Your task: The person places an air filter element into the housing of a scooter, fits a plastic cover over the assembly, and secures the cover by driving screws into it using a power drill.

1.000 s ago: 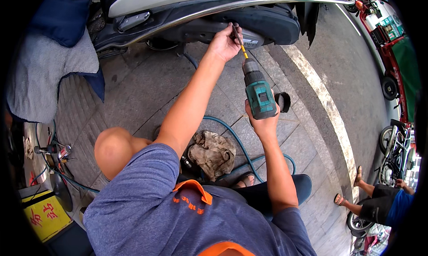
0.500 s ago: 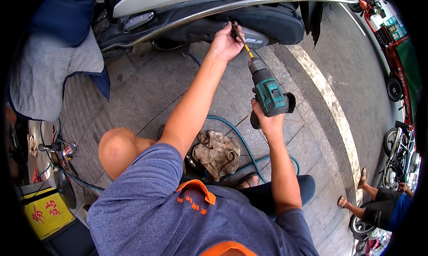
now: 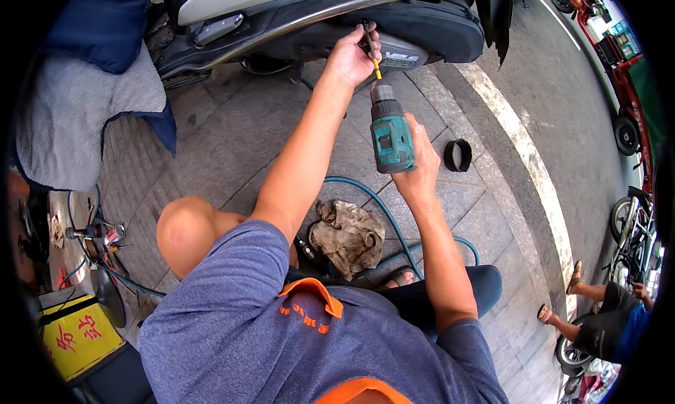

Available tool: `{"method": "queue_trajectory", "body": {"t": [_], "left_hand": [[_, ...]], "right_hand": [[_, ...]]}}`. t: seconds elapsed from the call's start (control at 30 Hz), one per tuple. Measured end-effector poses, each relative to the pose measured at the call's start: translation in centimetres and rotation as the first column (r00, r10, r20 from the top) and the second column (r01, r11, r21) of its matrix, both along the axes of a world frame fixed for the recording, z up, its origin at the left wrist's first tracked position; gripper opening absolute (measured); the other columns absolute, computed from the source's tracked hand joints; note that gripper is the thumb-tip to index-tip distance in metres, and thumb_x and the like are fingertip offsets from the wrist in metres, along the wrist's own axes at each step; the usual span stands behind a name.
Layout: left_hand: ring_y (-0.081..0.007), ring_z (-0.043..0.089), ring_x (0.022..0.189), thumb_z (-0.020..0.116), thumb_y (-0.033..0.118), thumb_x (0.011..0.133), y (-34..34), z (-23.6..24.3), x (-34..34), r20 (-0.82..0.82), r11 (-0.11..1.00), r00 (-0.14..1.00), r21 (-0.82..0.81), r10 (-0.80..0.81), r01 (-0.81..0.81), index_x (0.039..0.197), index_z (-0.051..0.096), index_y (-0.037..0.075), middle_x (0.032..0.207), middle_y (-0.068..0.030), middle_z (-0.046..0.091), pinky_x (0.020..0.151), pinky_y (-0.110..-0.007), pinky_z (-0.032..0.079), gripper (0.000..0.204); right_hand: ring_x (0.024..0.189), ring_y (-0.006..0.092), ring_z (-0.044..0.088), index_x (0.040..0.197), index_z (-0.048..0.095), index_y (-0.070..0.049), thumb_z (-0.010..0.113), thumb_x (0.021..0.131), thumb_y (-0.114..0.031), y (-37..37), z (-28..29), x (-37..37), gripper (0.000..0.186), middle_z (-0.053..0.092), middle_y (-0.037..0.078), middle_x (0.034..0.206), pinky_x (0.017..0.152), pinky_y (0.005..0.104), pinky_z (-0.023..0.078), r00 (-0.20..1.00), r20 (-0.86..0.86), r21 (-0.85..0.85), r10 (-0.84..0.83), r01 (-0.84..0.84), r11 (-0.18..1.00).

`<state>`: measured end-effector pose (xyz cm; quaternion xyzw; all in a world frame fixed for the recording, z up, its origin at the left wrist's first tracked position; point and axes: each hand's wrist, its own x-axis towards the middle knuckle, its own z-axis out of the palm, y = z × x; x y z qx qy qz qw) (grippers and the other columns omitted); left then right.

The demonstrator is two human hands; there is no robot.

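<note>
My right hand [image 3: 420,166] is wrapped round the grip of a teal and black cordless drill [image 3: 392,140], which points up toward a scooter. A long driver bit [image 3: 377,70] with a yellow sleeve runs from the chuck. My left hand [image 3: 354,56] is closed, its fingers pinching the bit's dark upper part close to the scooter's dark lower side cover [image 3: 422,28]. Fingers and shadow hide the bit's tip, so whether it touches a screw cannot be seen. A chrome bar [image 3: 302,26] curves across the scooter's side above my left hand.
A black ring [image 3: 458,155] lies on the paving right of the drill. Below are a crumpled brown rag [image 3: 346,239] and a blue-green hose [image 3: 383,217]. A grey fleece cloth [image 3: 70,116] hangs at left above scattered tools. Another person [image 3: 605,323] and parked motorcycles are at right.
The drill and my right hand have shifted left and turned more upright. The black ring now shows apart from the drill. My left hand keeps its pinch, slightly higher.
</note>
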<state>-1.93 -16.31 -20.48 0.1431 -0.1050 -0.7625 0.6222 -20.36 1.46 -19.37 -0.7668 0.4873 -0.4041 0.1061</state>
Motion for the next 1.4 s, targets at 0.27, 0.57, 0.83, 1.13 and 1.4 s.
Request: {"method": "queue_trajectory", "body": {"t": [0.27,0.57,0.83,1.13,1.4], "left_hand": [[-0.0156,0.05,0.069,0.053,0.027,0.098,0.0,-0.1,1.0,0.041,0.998,0.997,-0.027,-0.06,0.061,0.099,0.058,0.002,0.081,-0.0059,0.057,0.058,-0.027,0.043,0.025],[-0.0181,0.051,0.071,0.055,0.032,0.097,-0.6,-0.3,0.7,-0.027,0.998,0.997,-0.01,-0.069,0.069,0.091,0.059,0.002,0.081,-0.009,0.058,0.057,-0.028,0.043,0.031],[-0.0204,0.055,0.071,0.045,0.051,0.097,-1.1,0.4,1.4,-0.003,0.999,0.999,-0.002,-0.037,0.037,0.104,0.051,-0.005,0.089,-0.0138,0.062,0.061,-0.032,0.046,0.057],[-0.0198,0.055,0.075,0.047,0.05,0.097,-1.3,0.0,1.1,-0.072,0.999,0.997,0.026,-0.034,0.036,0.107,0.05,-0.009,0.092,-0.0135,0.06,0.066,-0.031,0.05,0.06],[-0.0198,0.055,0.074,0.046,0.051,0.097,-1.1,0.2,1.2,-0.059,0.999,0.998,0.038,-0.016,0.018,0.103,0.051,-0.008,0.091,-0.0133,0.061,0.065,-0.031,0.049,0.06]], "right_hand": [[0.089,0.0375,0.065,0.124,0.052,-0.005,0.072,0.073,-0.006,0.7,0.0,2.1,0.055,0.064,0.018,0.101,0.075,0.0399,0.052,1.0,0.007,0.048,-0.023,0.023,0.999],[0.096,0.0377,0.065,0.131,0.047,-0.003,0.073,0.071,-0.005,0.7,0.8,3.6,0.065,0.064,0.02,0.108,0.081,0.0391,0.051,0.992,0.123,0.082,0.019,-0.029,0.996],[0.096,0.04,0.065,0.137,0.04,-0.004,0.071,0.073,-0.007,0.4,0.6,4.3,0.072,0.065,0.022,0.108,0.08,0.0413,0.052,0.987,0.149,0.164,0.067,-0.092,0.982],[0.092,0.0379,0.066,0.136,0.042,-0.001,0.068,0.075,-0.005,0.0,0.2,4.0,0.066,0.065,0.021,0.104,0.079,0.0399,0.052,0.988,0.136,0.118,0.073,-0.09,0.989],[0.098,0.0405,0.064,0.136,0.041,-0.005,0.074,0.069,-0.009,-0.3,0.2,4.0,0.075,0.063,0.022,0.112,0.08,0.0438,0.052,0.987,0.147,0.175,0.072,-0.097,0.98]]}}
